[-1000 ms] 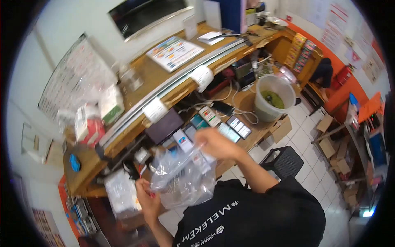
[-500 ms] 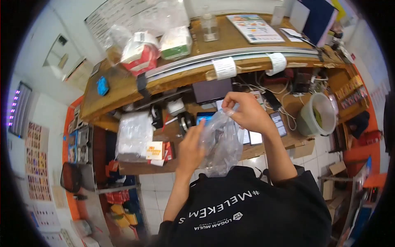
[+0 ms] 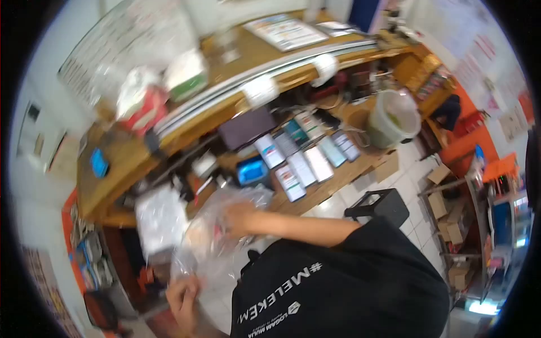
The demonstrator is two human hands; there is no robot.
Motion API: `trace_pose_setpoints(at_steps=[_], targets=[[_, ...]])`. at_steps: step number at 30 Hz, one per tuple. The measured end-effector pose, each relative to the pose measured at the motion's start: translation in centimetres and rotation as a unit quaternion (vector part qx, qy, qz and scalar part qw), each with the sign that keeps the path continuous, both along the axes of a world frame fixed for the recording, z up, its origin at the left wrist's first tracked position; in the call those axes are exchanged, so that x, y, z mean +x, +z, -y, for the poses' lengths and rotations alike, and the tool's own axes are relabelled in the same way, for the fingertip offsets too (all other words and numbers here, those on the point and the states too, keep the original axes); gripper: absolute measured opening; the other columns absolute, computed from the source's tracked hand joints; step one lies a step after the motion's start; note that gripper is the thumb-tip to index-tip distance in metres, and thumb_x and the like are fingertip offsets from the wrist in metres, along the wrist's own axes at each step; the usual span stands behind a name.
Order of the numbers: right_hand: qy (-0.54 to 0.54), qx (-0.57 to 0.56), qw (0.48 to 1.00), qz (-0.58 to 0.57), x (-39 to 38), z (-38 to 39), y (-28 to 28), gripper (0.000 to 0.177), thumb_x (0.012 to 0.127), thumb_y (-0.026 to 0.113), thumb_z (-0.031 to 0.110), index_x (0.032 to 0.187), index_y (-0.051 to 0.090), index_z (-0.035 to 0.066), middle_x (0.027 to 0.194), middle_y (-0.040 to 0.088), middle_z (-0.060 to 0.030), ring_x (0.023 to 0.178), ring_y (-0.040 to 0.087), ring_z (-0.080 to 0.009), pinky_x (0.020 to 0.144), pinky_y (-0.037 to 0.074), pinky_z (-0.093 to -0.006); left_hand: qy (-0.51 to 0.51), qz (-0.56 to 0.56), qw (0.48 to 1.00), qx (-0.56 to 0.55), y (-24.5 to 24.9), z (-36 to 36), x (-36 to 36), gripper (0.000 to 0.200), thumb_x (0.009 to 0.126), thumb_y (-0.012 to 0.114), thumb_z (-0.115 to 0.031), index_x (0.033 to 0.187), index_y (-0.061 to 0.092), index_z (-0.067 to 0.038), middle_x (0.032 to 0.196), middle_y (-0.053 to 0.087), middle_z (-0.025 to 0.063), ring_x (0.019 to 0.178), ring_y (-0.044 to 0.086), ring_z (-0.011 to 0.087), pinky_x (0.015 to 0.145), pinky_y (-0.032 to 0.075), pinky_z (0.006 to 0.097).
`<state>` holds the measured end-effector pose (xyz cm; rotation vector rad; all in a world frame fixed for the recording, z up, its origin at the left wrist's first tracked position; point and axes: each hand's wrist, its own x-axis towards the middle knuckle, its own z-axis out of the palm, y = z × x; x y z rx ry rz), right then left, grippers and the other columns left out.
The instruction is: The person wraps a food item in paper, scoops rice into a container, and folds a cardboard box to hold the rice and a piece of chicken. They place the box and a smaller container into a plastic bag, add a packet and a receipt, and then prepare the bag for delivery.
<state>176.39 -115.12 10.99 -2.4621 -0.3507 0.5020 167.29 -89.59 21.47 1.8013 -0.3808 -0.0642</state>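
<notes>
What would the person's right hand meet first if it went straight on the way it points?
Probably the clear plastic bag, which lies right against the right hand; blur leaves depth unclear.

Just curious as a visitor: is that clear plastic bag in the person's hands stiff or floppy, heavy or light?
Probably floppy: the clear plastic bag crumples and sags between the right hand and left hand. Likely light, being thin wrinkled see-through film. Possibly slippery too, as its surface looks glossy; any contents are too blurred to tell.
</notes>
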Motion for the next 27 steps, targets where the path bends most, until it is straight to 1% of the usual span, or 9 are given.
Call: trace_pose_setpoints(at_steps=[1, 3, 5, 7, 10, 13, 18, 24, 27], targets=[[0.002, 0.044, 0.996, -0.077, -0.8, -0.3, 2.2, 0.063, 0.086, 0.070, 0.032, 0.139, 0.051, 0.005, 0.136, 0.056, -0.0249, 0.123, 0.058, -0.0408, 0.104, 0.045, -0.0457, 0.104, 0.000, 0.989, 0.102, 0.5, -1.8, -0.4, 0.021, 0.085, 0.072, -0.008, 0.105, 0.072, -0.001, 0.121, 0.064, 0.0253, 0.096, 0.066, 0.0320, 0.087, 0.053, 0.0429], [0.190, -0.006, 0.978, -0.091, -1.7, -4.3, -1.7, 0.059, 0.091, 0.065, 0.032, 0.143, 0.049, 0.009, 0.137, 0.056, -0.0221, 0.124, 0.058, -0.0389, 0.106, 0.044, -0.0457, 0.256, 0.127, 0.822, 0.492, -3.8, -5.9, 0.5, 0.032, 0.081, 0.075, -0.012, 0.112, 0.070, -0.003, 0.124, 0.061, 0.0268, 0.114, 0.059, 0.0425, 0.099, 0.047, 0.0447], [0.188, -0.058, 0.958, -0.207, -3.4, -8.1, 0.4, 0.053, 0.094, 0.061, 0.027, 0.143, 0.050, 0.010, 0.135, 0.058, -0.0217, 0.124, 0.058, -0.0381, 0.106, 0.045, -0.0459, 0.240, 0.032, 0.791, 0.562, -10.5, -12.8, 0.2, 0.036, 0.081, 0.066, -0.005, 0.117, 0.061, -0.004, 0.125, 0.057, 0.0294, 0.114, 0.058, 0.0453, 0.091, 0.051, 0.0508], [0.174, -0.034, 0.968, -0.179, -3.4, -11.4, -0.2, 0.041, 0.094, 0.060, 0.024, 0.131, 0.059, 0.007, 0.126, 0.062, -0.0251, 0.122, 0.059, -0.0381, 0.102, 0.047, -0.0461, 0.254, 0.030, 0.763, 0.594, -14.7, -16.6, -0.4, 0.039, 0.081, 0.061, 0.000, 0.119, 0.058, -0.002, 0.128, 0.054, 0.0288, 0.112, 0.058, 0.0471, 0.088, 0.052, 0.0529], [0.169, -0.131, 0.974, -0.077, -0.9, -15.9, -2.3, 0.036, 0.093, 0.062, 0.024, 0.124, 0.062, 0.006, 0.119, 0.066, -0.0254, 0.118, 0.061, -0.0387, 0.098, 0.050, -0.0458, 0.245, -0.167, 0.835, 0.464, -9.8, -17.3, 0.7, 0.064, 0.080, 0.063, 0.002, 0.141, 0.042, -0.001, 0.140, 0.046, 0.0324, 0.123, 0.048, 0.0507, 0.101, 0.043, 0.0541], [0.299, -0.004, 0.951, 0.075, 0.7, -24.4, -2.8, 0.039, 0.093, 0.064, 0.030, 0.123, 0.063, 0.005, 0.118, 0.067, -0.0224, 0.114, 0.064, -0.0390, 0.096, 0.051, -0.0463, 0.198, -0.198, 0.864, 0.419, -7.4, -20.0, 0.1, 0.071, 0.081, 0.061, 0.004, 0.146, 0.033, 0.004, 0.139, 0.046, 0.0338, 0.120, 0.048, 0.0515, 0.099, 0.043, 0.0546], [0.323, -0.183, 0.900, -0.228, 2.4, -33.7, -11.0, 0.087, 0.084, 0.056, 0.073, 0.138, 0.056, 0.005, 0.140, 0.057, -0.0222, 0.128, 0.056, -0.0355, 0.106, 0.043, -0.0495, 0.239, -0.039, 0.916, 0.320, -3.1, -25.4, -2.1, 0.090, 0.082, 0.052, 0.015, 0.158, 0.005, 0.002, 0.152, 0.032, 0.0349, 0.131, 0.042, 0.0523, 0.108, 0.038, 0.0489], [0.178, -0.089, 0.936, -0.289, 0.9, -37.1, -9.9, 0.065, 0.103, 0.043, 0.052, 0.140, 0.052, -0.001, 0.144, 0.052, -0.0226, 0.137, 0.046, -0.0352, 0.112, 0.037, -0.0444, 0.294, -0.105, 0.833, 0.456, -6.6, -32.1, -2.6, 0.090, 0.081, 0.060, 0.010, 0.157, 0.013, 0.001, 0.151, 0.036, 0.0329, 0.113, 0.056, 0.0519, 0.095, 0.047, 0.0525], [0.287, 0.073, 0.908, -0.295, -0.5, -37.7, -8.4, 0.053, 0.108, 0.036, 0.039, 0.141, 0.051, -0.001, 0.140, 0.054, -0.0237, 0.135, 0.048, -0.0367, 0.113, 0.037, -0.0432, 0.284, -0.174, 0.806, 0.489, -10.5, -34.8, -1.5, 0.095, 0.078, 0.062, 0.010, 0.159, 0.017, -0.011, 0.146, 0.039, 0.0352, 0.104, 0.061, 0.0518, 0.087, 0.051, 0.0551]])
